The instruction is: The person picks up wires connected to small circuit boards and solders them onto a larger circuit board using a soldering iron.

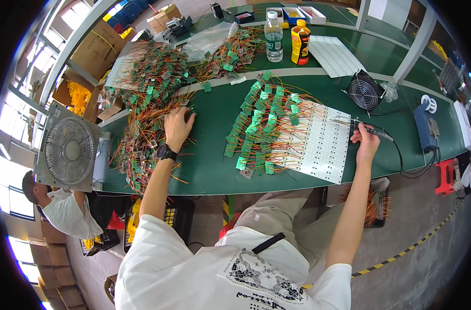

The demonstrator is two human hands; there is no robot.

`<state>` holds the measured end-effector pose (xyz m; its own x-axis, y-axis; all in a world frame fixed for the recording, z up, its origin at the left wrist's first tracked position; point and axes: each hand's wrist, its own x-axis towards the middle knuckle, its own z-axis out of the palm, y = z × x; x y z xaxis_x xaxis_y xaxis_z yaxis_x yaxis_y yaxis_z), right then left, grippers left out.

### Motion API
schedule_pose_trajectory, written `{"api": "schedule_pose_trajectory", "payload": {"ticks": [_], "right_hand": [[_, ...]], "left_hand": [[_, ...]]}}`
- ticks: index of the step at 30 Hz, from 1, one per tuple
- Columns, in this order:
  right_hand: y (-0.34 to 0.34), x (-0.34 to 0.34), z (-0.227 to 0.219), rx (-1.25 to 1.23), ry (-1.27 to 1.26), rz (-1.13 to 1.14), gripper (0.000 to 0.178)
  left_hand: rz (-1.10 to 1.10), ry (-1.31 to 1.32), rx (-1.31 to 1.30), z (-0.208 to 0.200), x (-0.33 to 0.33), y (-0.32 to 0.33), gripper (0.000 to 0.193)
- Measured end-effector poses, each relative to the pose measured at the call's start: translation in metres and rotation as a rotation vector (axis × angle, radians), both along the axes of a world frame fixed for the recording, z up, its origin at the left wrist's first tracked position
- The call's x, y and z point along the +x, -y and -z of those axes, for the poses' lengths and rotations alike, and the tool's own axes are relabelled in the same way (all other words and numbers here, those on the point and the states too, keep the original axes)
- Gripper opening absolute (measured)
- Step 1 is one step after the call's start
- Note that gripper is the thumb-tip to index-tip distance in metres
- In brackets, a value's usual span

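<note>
While the right grip (pixel 367 140) clasps a soldering iron (pixel 381 134), the white panel (pixel 325 142) lies just left.

Left hand (pixel 177 126) hold indistinct among wired boards (pixel 137 137), soldering iron (pixel 380 132) tip contact indeterminable, white panel (pixel 327 142) partly hidden at left by wires (pixel 283 146).

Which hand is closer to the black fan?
Right. The right hand is on the near side of the black fan; the left hand is far to its left, at the board pile.
</note>
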<state>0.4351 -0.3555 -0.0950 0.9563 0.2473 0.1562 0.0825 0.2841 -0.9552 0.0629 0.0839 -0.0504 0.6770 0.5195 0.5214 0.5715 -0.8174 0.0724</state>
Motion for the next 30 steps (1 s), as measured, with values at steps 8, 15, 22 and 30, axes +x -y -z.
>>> {"api": "schedule_pose_trajectory", "payload": {"ticks": [8,15,22,30], "right_hand": [[0.004,0.001,0.000,-0.016,0.010,0.007,0.020],[-0.002,0.000,0.000,-0.002,0.005,0.004,0.020],[0.001,0.000,0.000,0.002,0.000,0.015,0.021],[0.002,0.000,0.001,0.010,-0.002,0.011,0.021]], "left_hand": [[0.162,-0.145,-0.408,-0.013,0.017,0.011,0.039],[0.441,-0.358,-0.448,-0.024,0.013,-0.030,0.033],[0.447,-0.237,-0.174,-0.044,0.020,-0.025,0.019],[0.248,0.685,-1.110,-0.056,0.025,0.032,0.027]]}}
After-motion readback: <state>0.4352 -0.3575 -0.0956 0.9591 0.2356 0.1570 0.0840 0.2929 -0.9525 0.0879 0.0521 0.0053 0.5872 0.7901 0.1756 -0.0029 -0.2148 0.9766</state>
